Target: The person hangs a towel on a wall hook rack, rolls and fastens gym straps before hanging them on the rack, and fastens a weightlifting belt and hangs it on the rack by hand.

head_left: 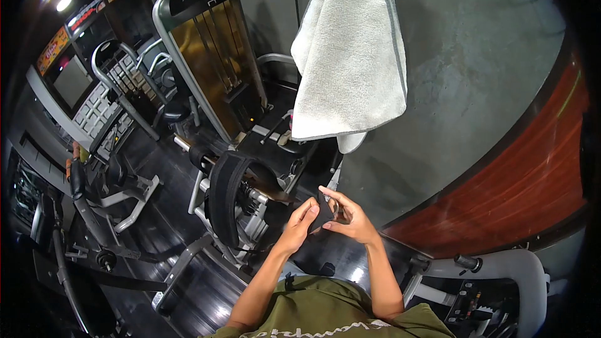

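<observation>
In front of my waist, my left hand [301, 226] is closed on a dark strap-like piece [322, 214], its thumb pressed flat against the face. On the other side, my right hand [352, 218] grips the same piece with fingers and thumb curved around its edge. Something small and shiny shows between the right fingers, too small to name. A wide black padded belt [224, 197] curves in a loop just left of my hands. Whether the belt joins the held piece is hidden. A white towel [354, 56] with grey edging hangs beyond the hands, apart from them.
A tall weight-stack machine [199, 56] stands ahead. More gym machines [128, 194] are at the left, on a dark shiny floor [206, 281]. A curved reddish wooden panel [501, 194] runs along the right below a grey surface [463, 87]. A grey machine frame [501, 269] is near my right elbow.
</observation>
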